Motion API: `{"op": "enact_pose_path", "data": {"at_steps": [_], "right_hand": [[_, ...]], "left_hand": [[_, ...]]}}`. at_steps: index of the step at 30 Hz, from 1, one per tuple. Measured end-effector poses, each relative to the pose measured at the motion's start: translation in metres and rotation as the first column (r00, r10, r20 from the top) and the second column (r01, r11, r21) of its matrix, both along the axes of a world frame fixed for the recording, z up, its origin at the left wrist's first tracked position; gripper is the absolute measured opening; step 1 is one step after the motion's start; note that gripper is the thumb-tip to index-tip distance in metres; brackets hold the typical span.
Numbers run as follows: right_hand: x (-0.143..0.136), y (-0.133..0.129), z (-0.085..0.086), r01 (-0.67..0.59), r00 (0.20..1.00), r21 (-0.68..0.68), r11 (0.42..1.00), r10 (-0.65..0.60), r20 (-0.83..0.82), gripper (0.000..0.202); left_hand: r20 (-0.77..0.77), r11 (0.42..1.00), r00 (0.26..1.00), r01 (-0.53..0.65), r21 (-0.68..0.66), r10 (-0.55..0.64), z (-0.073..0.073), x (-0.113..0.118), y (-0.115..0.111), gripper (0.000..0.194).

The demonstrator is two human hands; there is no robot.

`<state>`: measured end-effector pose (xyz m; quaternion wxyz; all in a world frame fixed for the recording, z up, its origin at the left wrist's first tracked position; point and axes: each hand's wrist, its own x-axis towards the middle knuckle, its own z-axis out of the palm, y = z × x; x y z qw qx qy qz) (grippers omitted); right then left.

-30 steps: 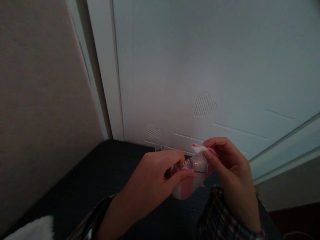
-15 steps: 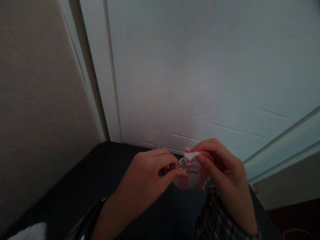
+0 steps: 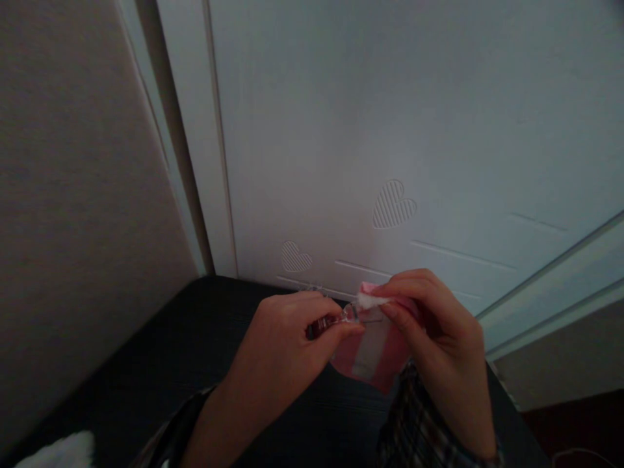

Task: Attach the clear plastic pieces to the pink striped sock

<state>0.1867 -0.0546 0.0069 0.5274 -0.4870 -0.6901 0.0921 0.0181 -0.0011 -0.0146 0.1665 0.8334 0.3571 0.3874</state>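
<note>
In the head view, held above a dark tabletop (image 3: 160,338) and before a pale panel (image 3: 316,130): a clear glass vessel (image 3: 351,314). Runs roughly sideways along its long axis, tipped slightly up to the right, wider end pointing toward the right hand (image 3: 439,325). Gripped at the narrow end between thumb and fingers of the left hand (image 3: 287,331). Pinched in the right: a pink-and-white cloth (image 3: 375,348), bunched at that wider end. Too dim to tell whether inside or outside the glass.
</note>
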Motion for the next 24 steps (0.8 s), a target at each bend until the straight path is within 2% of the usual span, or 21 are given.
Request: {"op": "enact_pose_path", "data": {"at_steps": [9,14,19,24], "right_hand": [[0.0047,-0.0016,-0.0002,-0.083,0.996,-0.026,0.996,0.082,-0.042,0.016],[0.0059,-0.0017,-0.0016,-0.118,0.992,-0.036,0.992,0.116,-0.050,0.018],[0.0060,-0.0005,-0.0029,-0.176,0.980,-0.033,0.984,0.172,-0.094,0.015],[0.0068,-0.0005,-0.0011,-0.132,0.990,-0.051,0.990,0.129,-0.055,0.014]], "left_hand": [[0.100,0.998,0.994,-0.052,0.038,0.048,0.0019,-0.0027,0.0019,0.025],[0.122,0.996,0.989,-0.083,0.030,0.079,0.0014,-0.0027,-0.0002,0.027],[0.185,0.998,0.980,-0.065,-0.009,0.065,0.0029,-0.0040,0.0034,0.025],[0.235,0.997,0.969,-0.068,-0.037,0.075,0.0050,-0.0061,0.0012,0.021]]}}
